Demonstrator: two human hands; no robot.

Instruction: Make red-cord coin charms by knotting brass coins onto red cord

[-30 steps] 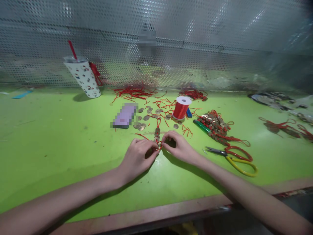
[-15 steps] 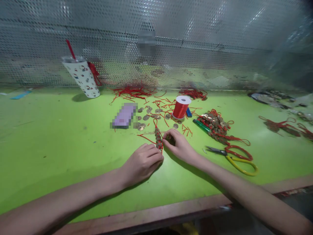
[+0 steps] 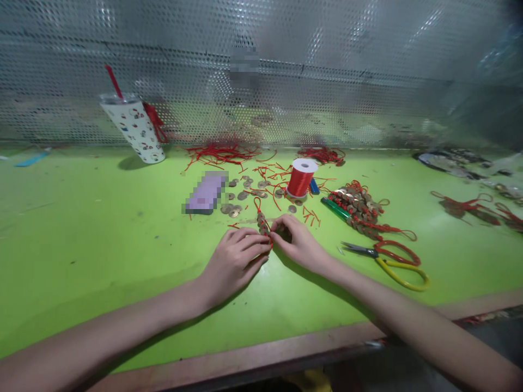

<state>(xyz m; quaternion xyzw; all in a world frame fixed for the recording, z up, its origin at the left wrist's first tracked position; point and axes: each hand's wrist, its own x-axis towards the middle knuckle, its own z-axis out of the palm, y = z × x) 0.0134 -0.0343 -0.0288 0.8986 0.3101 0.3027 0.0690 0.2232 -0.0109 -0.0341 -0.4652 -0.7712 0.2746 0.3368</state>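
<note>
A string of brass coins (image 3: 262, 222) tied with red cord lies on the green table, its loop pointing away from me. My left hand (image 3: 239, 258) rests at its near end, with fingers bent over the coins and covering the lower part. On the other side, my right hand (image 3: 297, 242) pinches thumb and forefinger together on the red cord (image 3: 271, 239) at the string's edge. The knot itself is hidden by my fingers. Loose coins (image 3: 244, 195) lie just beyond, near a spool of red cord (image 3: 300, 181).
Scissors (image 3: 371, 252) with red and yellow handles lie right of my right hand. Behind them are a pile of finished coin strings (image 3: 357, 204) and a green lighter (image 3: 335, 208). A phone (image 3: 206, 193), a tumbler (image 3: 137, 130) and cut red cords (image 3: 223, 154) sit farther back.
My left hand has shifted slightly up over the string's near end, covering more coins. The red cord end that stretched left is now mostly under that hand. My right hand has barely moved.
</note>
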